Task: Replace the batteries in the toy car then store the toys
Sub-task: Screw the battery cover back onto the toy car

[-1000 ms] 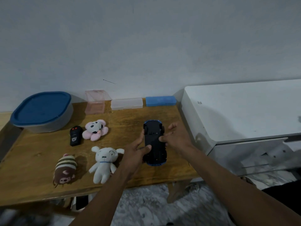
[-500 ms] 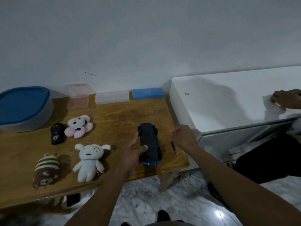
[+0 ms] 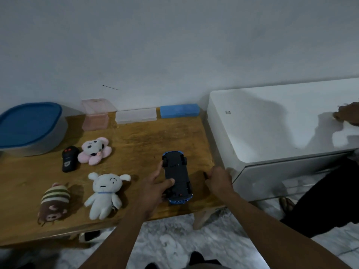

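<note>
- The toy car [image 3: 176, 177] lies upside down at lower centre of the frame, near the front right corner of the wooden table [image 3: 155, 136], with its dark underside facing up.
- The left hand [image 3: 153, 183] grips the car from its left side, thumb laid across the underside.
- The right hand [image 3: 218, 179], just right of the car, is curled round a slim dark tool [image 3: 205, 174]; only the tip shows, so I cannot say what kind it is.
- Progress, as I judge it: early. The underside looks closed and no loose batteries are in sight, so opening, swapping and closing all remain.
- Storing has not begun either: the pink plush [image 3: 95, 151], white plush [image 3: 105, 193], striped plush [image 3: 54, 200] and black remote [image 3: 69, 161] lie loose at centre left.
- Containers sit along the back edge. The blue-lidded tub [image 3: 29, 129] is at the far left, then come the pink box [image 3: 95, 117], the clear case [image 3: 136, 115] and the blue case [image 3: 179, 111]. All are lidded, and their contents cannot be made out.
</note>
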The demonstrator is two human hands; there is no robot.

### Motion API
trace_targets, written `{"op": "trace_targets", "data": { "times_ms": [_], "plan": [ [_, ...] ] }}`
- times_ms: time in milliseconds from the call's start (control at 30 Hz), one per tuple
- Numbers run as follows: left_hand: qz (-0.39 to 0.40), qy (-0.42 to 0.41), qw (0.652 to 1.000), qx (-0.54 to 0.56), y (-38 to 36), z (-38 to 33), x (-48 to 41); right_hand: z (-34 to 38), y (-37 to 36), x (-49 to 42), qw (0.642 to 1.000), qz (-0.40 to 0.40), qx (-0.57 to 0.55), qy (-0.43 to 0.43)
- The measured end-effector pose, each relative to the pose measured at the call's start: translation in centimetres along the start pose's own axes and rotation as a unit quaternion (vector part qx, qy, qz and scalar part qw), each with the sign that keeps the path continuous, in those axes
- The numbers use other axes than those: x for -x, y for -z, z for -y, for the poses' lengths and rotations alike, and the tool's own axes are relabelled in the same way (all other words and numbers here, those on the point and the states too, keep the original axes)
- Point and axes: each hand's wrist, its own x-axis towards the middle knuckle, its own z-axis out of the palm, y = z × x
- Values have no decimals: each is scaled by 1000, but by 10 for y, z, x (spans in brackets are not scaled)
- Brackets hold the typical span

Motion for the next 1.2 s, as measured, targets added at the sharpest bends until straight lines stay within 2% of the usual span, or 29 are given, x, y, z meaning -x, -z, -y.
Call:
{"op": "trace_targets", "data": {
  "times_ms": [133,233,300,433,600,667,800,1200],
  "plan": [
    [1,-8,1000,-17,5,-6,0,2,3,-2,999,17,-31,4],
    [1,-23,1000,-18,8,-17,-1,21,20,-3,991,24,-128,15],
    [-1,-28,1000,-11,11,-28,-1,42,39,-3,979,12,-194,59],
    [13,-44,999,-17,16,-49,-2,77,74,1,914,-2,-375,153],
    [12,-69,997,-22,17,-66,-4,110,84,15,845,-37,-481,228],
    [15,-80,996,-29,18,-70,-4,114,80,14,839,-58,-483,243],
    [21,-84,996,-32,21,-77,-3,118,75,11,849,-98,-428,294],
    [22,-93,994,-49,31,-81,1,129,67,5,863,-102,-365,334]
  ]
}}
